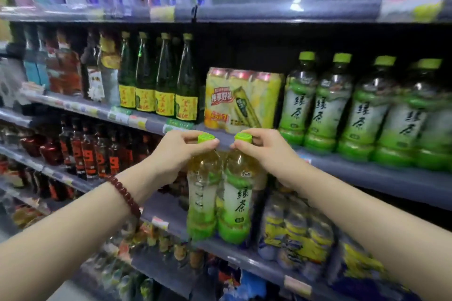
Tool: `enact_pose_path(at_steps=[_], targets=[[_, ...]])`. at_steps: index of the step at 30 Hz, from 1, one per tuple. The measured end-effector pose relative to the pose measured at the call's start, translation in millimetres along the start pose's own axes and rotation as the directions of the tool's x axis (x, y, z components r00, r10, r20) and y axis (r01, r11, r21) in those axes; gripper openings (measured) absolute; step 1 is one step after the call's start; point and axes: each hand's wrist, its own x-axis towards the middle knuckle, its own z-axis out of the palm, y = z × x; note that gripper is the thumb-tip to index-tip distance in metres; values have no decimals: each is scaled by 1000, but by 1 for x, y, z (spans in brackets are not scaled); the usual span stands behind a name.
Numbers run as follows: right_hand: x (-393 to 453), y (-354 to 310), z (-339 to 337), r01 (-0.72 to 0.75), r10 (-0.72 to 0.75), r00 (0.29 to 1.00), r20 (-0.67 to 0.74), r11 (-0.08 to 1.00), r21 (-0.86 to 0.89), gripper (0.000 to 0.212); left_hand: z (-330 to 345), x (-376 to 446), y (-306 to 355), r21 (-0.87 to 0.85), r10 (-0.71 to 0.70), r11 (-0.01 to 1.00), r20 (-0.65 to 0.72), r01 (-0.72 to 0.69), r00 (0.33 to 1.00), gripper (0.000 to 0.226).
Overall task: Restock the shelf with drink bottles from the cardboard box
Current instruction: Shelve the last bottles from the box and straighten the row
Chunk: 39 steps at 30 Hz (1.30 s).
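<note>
On the far left, the grey metal shelf (156, 124) carries tall dark-green glass bottles with yellow labels (166, 76), and the tier under it holds a row of dark bottles with red labels (88, 154). The left forearm reaches up from the lower left, a dark red beaded bracelet (124, 195) round its wrist. The left hand (176, 154) has its fingers (193, 137) pinched round the neck of a clear plastic green-tea bottle with a lime-green cap (203, 198), just under the cap. Touching that bottle on its right is a second green-tea bottle with a lime-green cap and a white-and-green label (236, 200); the right hand (264, 151) pinches its neck in the same way, fingers (247, 135) closed over the cap's lower edge. Both bottles hang upright in the air in front of the shelving, their caps level with the grey shelf's front edge. Behind them on that shelf stands a yellow shrink-wrapped multipack of cans (242, 100). To its right a row of matching green-tea bottles with lime caps (362, 105) lines the shelf, upright and close together. Below right sit blurred blue-and-yellow wrapped packs (296, 232).
</note>
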Motion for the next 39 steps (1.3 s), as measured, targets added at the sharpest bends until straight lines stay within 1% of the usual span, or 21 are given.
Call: enact_pose_path(at_steps=[3, 6, 9, 11, 14, 17, 20, 22, 25, 29, 31, 33, 36, 39], targets=[[-18, -10, -53, -36, 35, 998, -56, 999, -15, 8, 45, 7, 28, -66, -46, 997, 68, 50, 997, 20], [-39, -16, -103, -67, 63, 991, -114, 997, -35, 13, 91, 11, 55, -87, -45, 995, 127, 56, 991, 17], [-60, -25, -151, -72, 59, 982, -179, 995, -69, 18, 135, 16, 83, -11, -12, 1000, 180, 14, 984, 21], [-70, -31, -181, -69, 44, 969, -241, 993, -99, 19, 163, 17, 102, -12, 10, 1000, 214, -8, 977, 24], [-82, -40, -227, -72, 34, 951, -308, 991, -112, 18, 204, 21, 129, -43, 59, 998, 260, -50, 964, 21], [-95, -48, -273, -93, 40, 928, -371, 988, -126, 15, 242, 27, 151, -65, 109, 993, 273, -94, 956, 19], [-110, -51, -319, -96, 23, 898, -440, 985, -143, 17, 285, 27, 170, -153, 138, 983, 278, -98, 951, 23], [-121, -53, -340, -83, -15, 876, -483, 980, -180, 16, 312, 26, 179, -197, 172, 973, 273, -120, 946, 24], [-133, -50, -364, -38, -104, 834, -542, 969, -245, 9, 348, 27, 184, -227, 272, 949, 242, -218, 931, 28], [-141, -35, -385, -17, -186, 766, -615, 951, -309, 9, 383, 31, 181, -218, 387, 913, 195, -345, 901, 23], [-143, -27, -391, -22, -210, 742, -637, 942, -336, 12, 394, 36, 177, -207, 427, 897, 170, -391, 888, 30], [-142, -19, -394, -19, -212, 724, -656, 945, -327, 16, 400, 40, 173, -190, 446, 889, 154, -417, 882, 36], [-140, -7, -394, -23, -184, 725, -664, 957, -290, 11, 406, 47, 162, -171, 443, 892, 157, -418, 882, 39], [-132, 2, -390, -18, -147, 752, -643, 970, -243, 6, 405, 55, 152, -175, 422, 901, 142, -397, 895, 36]])
